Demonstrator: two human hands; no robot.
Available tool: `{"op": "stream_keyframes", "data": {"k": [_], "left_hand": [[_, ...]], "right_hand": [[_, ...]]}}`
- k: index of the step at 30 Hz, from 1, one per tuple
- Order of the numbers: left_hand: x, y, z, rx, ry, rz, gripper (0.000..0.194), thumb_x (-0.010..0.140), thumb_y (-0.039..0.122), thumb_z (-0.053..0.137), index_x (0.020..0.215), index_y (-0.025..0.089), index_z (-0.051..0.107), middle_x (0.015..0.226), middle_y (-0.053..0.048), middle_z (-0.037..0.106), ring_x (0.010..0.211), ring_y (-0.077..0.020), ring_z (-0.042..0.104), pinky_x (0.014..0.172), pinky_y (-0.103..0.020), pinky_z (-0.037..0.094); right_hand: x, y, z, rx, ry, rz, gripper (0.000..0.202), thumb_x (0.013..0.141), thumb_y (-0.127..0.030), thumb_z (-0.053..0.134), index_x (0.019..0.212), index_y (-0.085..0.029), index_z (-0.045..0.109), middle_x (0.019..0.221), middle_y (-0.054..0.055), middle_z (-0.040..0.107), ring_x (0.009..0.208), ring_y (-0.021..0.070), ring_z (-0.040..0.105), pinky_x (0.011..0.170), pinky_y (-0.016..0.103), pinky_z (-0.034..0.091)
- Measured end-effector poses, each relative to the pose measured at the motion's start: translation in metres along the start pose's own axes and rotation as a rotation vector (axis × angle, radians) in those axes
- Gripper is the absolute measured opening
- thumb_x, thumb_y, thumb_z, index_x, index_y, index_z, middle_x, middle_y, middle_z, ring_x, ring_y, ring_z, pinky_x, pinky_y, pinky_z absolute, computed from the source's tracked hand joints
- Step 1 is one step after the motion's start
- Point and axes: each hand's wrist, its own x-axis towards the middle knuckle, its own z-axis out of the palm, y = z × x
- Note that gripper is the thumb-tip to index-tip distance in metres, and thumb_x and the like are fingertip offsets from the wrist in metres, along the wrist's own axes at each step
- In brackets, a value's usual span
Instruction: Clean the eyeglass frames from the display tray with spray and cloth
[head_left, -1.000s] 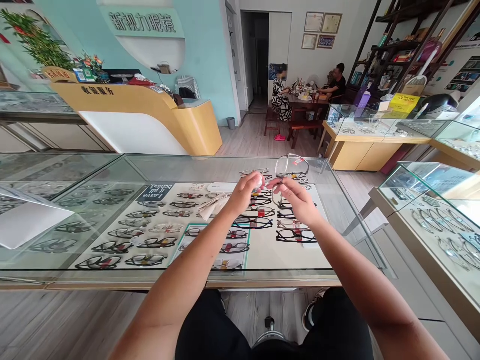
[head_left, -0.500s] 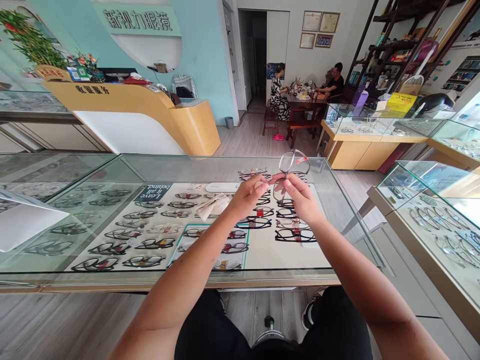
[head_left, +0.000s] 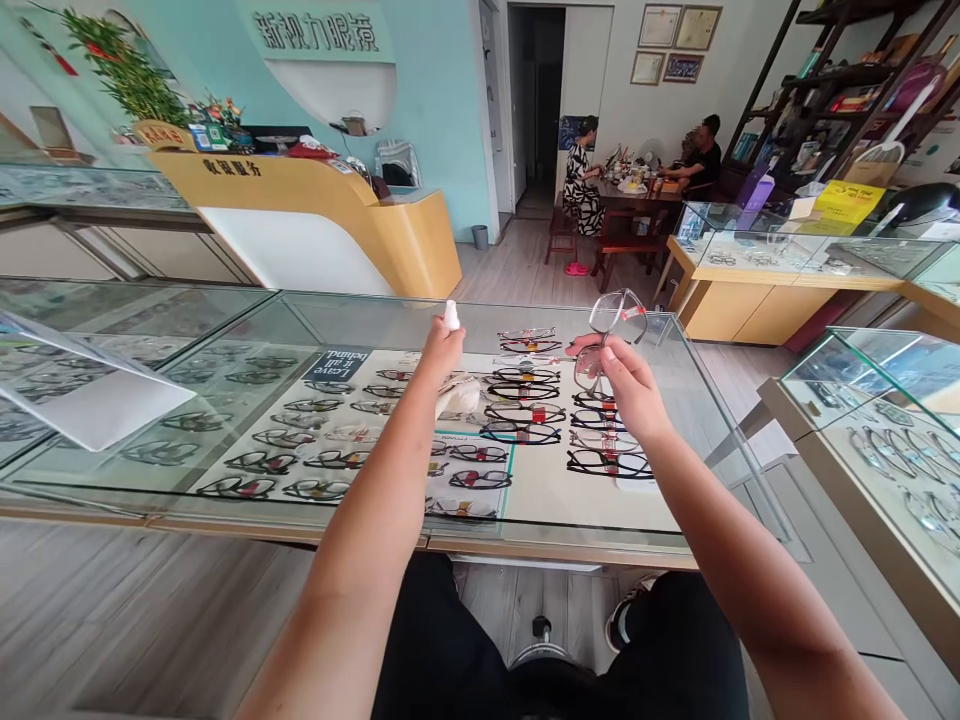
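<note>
My right hand (head_left: 628, 378) pinches a pair of thin-rimmed eyeglasses (head_left: 619, 312) with a red tag on a lens, raised over the glass counter (head_left: 540, 505). To the left, my left hand (head_left: 442, 348) is closed around a small white bottle (head_left: 451, 315), its top showing above the fingers. A crumpled pale cloth (head_left: 459, 396) lies just below and right of that hand. Between my hands is a column of dark-framed glasses (head_left: 523, 412), several with red tags. Another stack of glasses (head_left: 609, 464) sits beneath my right hand.
Rows of frames (head_left: 283, 437) fill the left of the counter, near a white folded board (head_left: 112, 400). A second glass case (head_left: 889, 430) stands at the right. Farther back are a yellow reception desk (head_left: 300, 195) and two people at a table (head_left: 634, 195).
My left hand has moved left, away from the eyeglasses, and now holds the white bottle. My right hand still holds the eyeglasses. The view has shifted slightly.
</note>
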Motion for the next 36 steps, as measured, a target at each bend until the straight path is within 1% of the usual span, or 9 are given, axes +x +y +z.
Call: {"op": "stream_keyframes", "data": {"k": [7, 13, 17, 19, 20, 22, 26, 31, 36], "left_hand": [[0.009, -0.025, -0.019, 0.088, -0.007, -0.176, 0.020, 0.092, 0.025, 0.074, 0.110, 0.021, 0.069, 0.133, -0.019, 0.080, 0.124, -0.0367, 0.075, 0.105, -0.044, 0.057], [0.008, -0.019, -0.020, 0.093, 0.025, -0.220, 0.043, 0.092, 0.027, 0.076, 0.133, 0.017, 0.068, 0.145, -0.024, 0.076, 0.137, -0.0415, 0.072, 0.116, -0.050, 0.056], [-0.002, 0.003, -0.033, 0.103, 0.367, -0.113, 0.075, 0.094, 0.030, 0.074, 0.161, 0.009, 0.049, 0.174, -0.032, 0.050, 0.166, -0.0423, 0.049, 0.137, -0.053, 0.040], [-0.011, 0.014, -0.042, 0.097, 0.497, 0.041, 0.063, 0.096, 0.027, 0.070, 0.155, 0.013, 0.055, 0.163, -0.026, 0.062, 0.155, -0.0386, 0.059, 0.133, -0.051, 0.044], [-0.015, 0.019, -0.047, 0.102, 0.453, 0.101, 0.052, 0.097, 0.026, 0.067, 0.147, 0.016, 0.061, 0.151, -0.021, 0.071, 0.142, -0.0361, 0.067, 0.126, -0.049, 0.051], [-0.022, 0.025, -0.052, 0.214, 0.162, 0.110, 0.031, 0.098, 0.026, 0.064, 0.128, 0.023, 0.071, 0.129, -0.013, 0.080, 0.120, -0.0325, 0.076, 0.109, -0.044, 0.058], [-0.028, 0.019, -0.047, 0.504, -0.373, -0.071, 0.011, 0.076, 0.025, 0.085, 0.084, 0.026, 0.077, 0.095, -0.009, 0.082, 0.100, -0.0366, 0.078, 0.090, -0.043, 0.058], [-0.025, 0.008, -0.037, 0.539, -0.486, -0.103, 0.030, 0.056, 0.027, 0.097, 0.077, 0.027, 0.077, 0.080, -0.006, 0.079, 0.089, -0.0377, 0.078, 0.083, -0.043, 0.056], [-0.019, 0.004, -0.034, 0.592, -0.469, -0.105, 0.031, 0.056, 0.036, 0.096, 0.080, 0.027, 0.077, 0.086, -0.011, 0.082, 0.092, -0.0401, 0.079, 0.085, -0.046, 0.058]], "right_hand": [[0.000, 0.001, 0.001, -0.003, -0.015, 0.000, 0.049, 0.110, -0.075, 0.060, 0.122, -0.032, 0.080, 0.127, 0.009, 0.083, 0.099, 0.0293, 0.068, 0.096, 0.049, 0.056], [0.001, 0.000, 0.002, -0.016, -0.016, 0.007, 0.050, 0.110, -0.077, 0.059, 0.122, -0.033, 0.079, 0.128, 0.009, 0.083, 0.099, 0.0296, 0.068, 0.096, 0.049, 0.056], [0.000, -0.002, 0.002, 0.012, -0.008, 0.012, 0.048, 0.110, -0.075, 0.061, 0.123, -0.033, 0.079, 0.129, 0.009, 0.083, 0.100, 0.0294, 0.069, 0.093, 0.048, 0.056], [0.000, -0.003, 0.003, 0.021, -0.009, 0.008, 0.046, 0.110, -0.073, 0.062, 0.122, -0.033, 0.080, 0.129, 0.009, 0.083, 0.101, 0.0294, 0.069, 0.093, 0.048, 0.056], [0.000, -0.003, 0.003, 0.021, -0.011, 0.007, 0.046, 0.110, -0.073, 0.062, 0.122, -0.033, 0.080, 0.129, 0.009, 0.083, 0.101, 0.0295, 0.069, 0.093, 0.049, 0.056], [-0.001, -0.004, 0.003, 0.014, -0.012, 0.010, 0.046, 0.110, -0.074, 0.061, 0.122, -0.033, 0.080, 0.130, 0.009, 0.083, 0.100, 0.0298, 0.070, 0.094, 0.049, 0.057], [-0.001, -0.004, 0.003, -0.004, -0.014, 0.014, 0.048, 0.110, -0.075, 0.060, 0.122, -0.033, 0.080, 0.128, 0.009, 0.084, 0.099, 0.0295, 0.070, 0.094, 0.050, 0.058], [-0.001, -0.004, 0.003, -0.018, -0.021, 0.009, 0.049, 0.110, -0.076, 0.060, 0.122, -0.033, 0.079, 0.124, 0.009, 0.084, 0.098, 0.0296, 0.070, 0.094, 0.050, 0.058], [0.000, -0.005, 0.003, 0.003, -0.024, 0.007, 0.049, 0.111, -0.075, 0.060, 0.121, -0.032, 0.080, 0.123, 0.008, 0.084, 0.097, 0.0281, 0.069, 0.095, 0.048, 0.056]]}}
